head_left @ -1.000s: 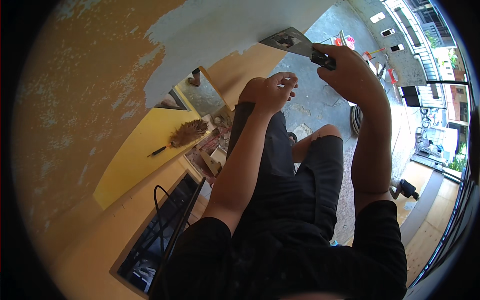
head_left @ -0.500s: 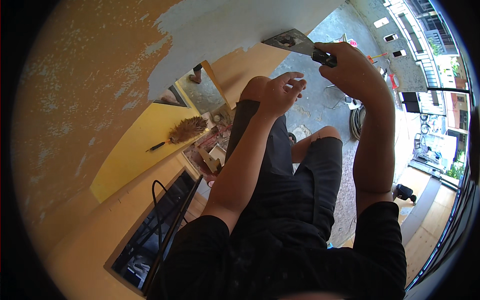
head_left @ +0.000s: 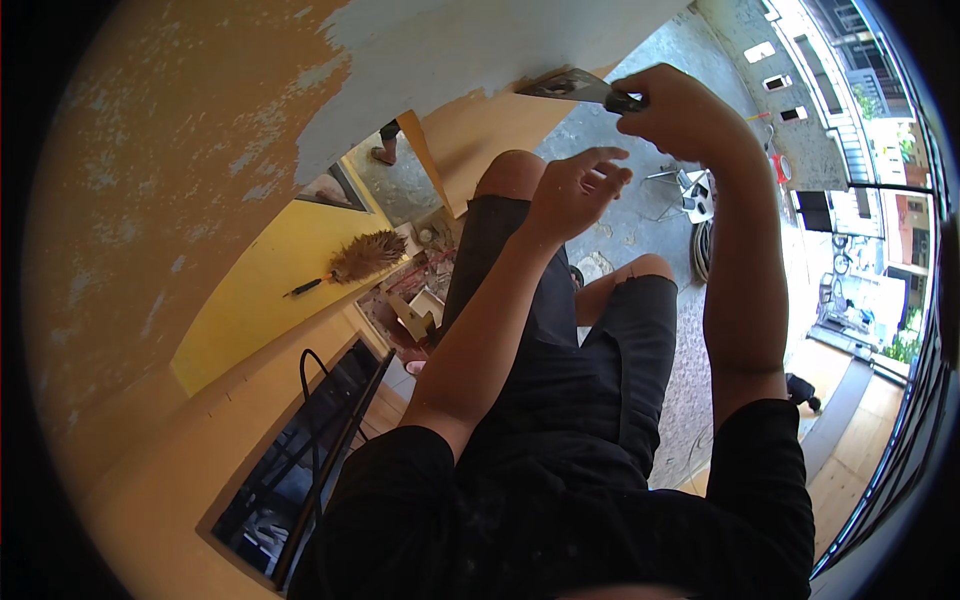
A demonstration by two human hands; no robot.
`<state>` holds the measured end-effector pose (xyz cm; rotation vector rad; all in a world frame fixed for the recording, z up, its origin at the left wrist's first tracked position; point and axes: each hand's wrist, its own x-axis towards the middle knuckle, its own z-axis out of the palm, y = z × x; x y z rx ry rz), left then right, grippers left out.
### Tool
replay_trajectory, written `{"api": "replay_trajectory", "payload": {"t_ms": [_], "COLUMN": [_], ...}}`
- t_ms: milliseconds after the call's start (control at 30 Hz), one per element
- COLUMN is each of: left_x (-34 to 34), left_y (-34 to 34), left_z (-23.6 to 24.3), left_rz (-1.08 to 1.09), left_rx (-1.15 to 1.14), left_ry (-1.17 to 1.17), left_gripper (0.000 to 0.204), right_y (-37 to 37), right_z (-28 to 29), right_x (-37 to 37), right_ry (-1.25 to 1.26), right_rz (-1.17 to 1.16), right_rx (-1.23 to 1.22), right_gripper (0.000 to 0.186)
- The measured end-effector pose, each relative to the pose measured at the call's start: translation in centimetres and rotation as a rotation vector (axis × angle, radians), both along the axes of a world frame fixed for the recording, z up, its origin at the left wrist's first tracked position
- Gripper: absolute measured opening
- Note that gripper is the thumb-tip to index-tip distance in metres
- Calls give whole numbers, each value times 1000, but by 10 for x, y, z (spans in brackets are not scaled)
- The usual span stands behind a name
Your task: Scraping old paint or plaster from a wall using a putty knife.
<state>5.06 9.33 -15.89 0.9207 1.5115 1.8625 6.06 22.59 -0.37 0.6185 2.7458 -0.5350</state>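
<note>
A wide putty knife (head_left: 565, 86) with a dark handle is gripped in my right hand (head_left: 675, 112), fingers wrapped round the handle. Its stained metal blade lies close along the lower edge of a grey patch (head_left: 430, 70) on the orange-tan wall (head_left: 150, 200); whether it presses on the surface I cannot tell. My left hand (head_left: 580, 192) is in the air above my knee, below the blade, fingers loosely bent and apart. Nothing is in it. Ragged coating edges and pale flecks mark the wall left of the patch.
A feather duster (head_left: 368, 256) lies on a yellow surface (head_left: 235, 315) at left. Below it are a dark-glazed opening (head_left: 290, 470) and a thin black cable (head_left: 304, 390). Another person's leg (head_left: 386, 148) shows through a gap. A coiled hose (head_left: 702, 250) lies on the floor at right.
My right hand has moved slightly up and left with the putty knife, whose blade now looks narrower. My left hand has shifted a little to the right.
</note>
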Motion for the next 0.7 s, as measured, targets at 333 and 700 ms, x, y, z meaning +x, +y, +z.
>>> {"api": "replay_trajectory", "payload": {"t_ms": [333,700], "left_x": [7,-1], "left_y": [14,42], "left_z": [43,33], "left_rz": [725,931], "left_rx": [115,-131], "left_ry": [821,798], "left_gripper": [41,42], "right_y": [0,-19], "right_z": [19,20], "right_x": [7,34], "right_ry": [82,407], "right_rz": [-17,-446], "right_rx": [-14,-640], "right_gripper": [42,31]}}
